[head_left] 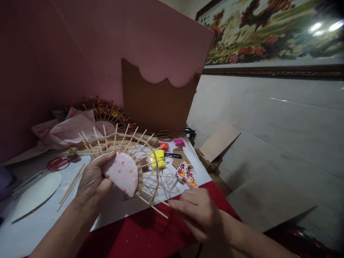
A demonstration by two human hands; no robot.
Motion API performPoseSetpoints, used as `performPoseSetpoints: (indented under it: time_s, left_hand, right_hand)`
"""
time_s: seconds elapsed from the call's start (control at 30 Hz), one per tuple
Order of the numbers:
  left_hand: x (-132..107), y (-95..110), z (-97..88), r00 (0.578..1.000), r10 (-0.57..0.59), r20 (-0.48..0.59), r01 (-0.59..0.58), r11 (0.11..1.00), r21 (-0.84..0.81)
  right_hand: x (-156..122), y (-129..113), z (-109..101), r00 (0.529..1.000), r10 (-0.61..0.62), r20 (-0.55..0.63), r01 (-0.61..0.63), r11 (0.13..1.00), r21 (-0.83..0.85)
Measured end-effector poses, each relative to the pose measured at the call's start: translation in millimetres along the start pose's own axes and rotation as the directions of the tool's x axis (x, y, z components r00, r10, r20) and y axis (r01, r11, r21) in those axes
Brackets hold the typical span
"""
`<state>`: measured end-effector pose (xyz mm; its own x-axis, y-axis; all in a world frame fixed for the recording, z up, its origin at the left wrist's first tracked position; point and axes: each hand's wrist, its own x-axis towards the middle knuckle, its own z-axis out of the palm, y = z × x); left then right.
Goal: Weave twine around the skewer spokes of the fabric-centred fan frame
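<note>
My left hand (92,179) grips a fan-shaped frame by its half-round centre, thumb on top. Pink flowered fabric (123,172) covers that centre. Thin wooden sticks (126,136) radiate from its curved edge, and twine (157,172) runs around them in an arc partway out. Twine also lines the rim of the fabric. At the lower right end of the fan, my right hand (200,213) is closed, its fingertips at the tip of one of the last sticks. Whether they pinch the stick or a strand of twine is hidden.
Red-handled scissors (57,163), loose sticks (71,186) and a white oval piece (37,195) lie left. Beyond the fan are yellow packets (158,158), a blue cutter (173,155) and a flower-patterned glue gun (185,173). A decorated fan (107,111) and brown cardboard (161,104) stand behind.
</note>
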<state>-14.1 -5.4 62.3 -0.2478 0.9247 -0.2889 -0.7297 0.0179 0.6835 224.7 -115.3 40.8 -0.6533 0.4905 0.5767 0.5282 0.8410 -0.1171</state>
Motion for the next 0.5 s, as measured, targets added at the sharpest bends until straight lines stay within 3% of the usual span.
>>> performPoseSetpoints:
  time_s: [0.1, 0.2, 0.5]
  left_hand:
    - [4, 2, -2.1, 0.999, -0.038, 0.035, 0.039, 0.999, -0.03]
    - [3, 0, -2.4, 0.995, -0.08, 0.058, 0.082, 0.996, -0.039]
    - [-4, -5, 0.1, 0.993, -0.109, 0.049, 0.111, 0.993, -0.039]
  right_hand:
    - [-2, 3, -6, 1.0, -0.01, -0.002, 0.01, 0.992, 0.126]
    - [-2, 6, -3, 0.999, -0.018, 0.031, 0.013, 0.989, 0.147]
    - [5, 5, 35, 0.996, 0.008, 0.091, -0.015, 0.997, 0.076]
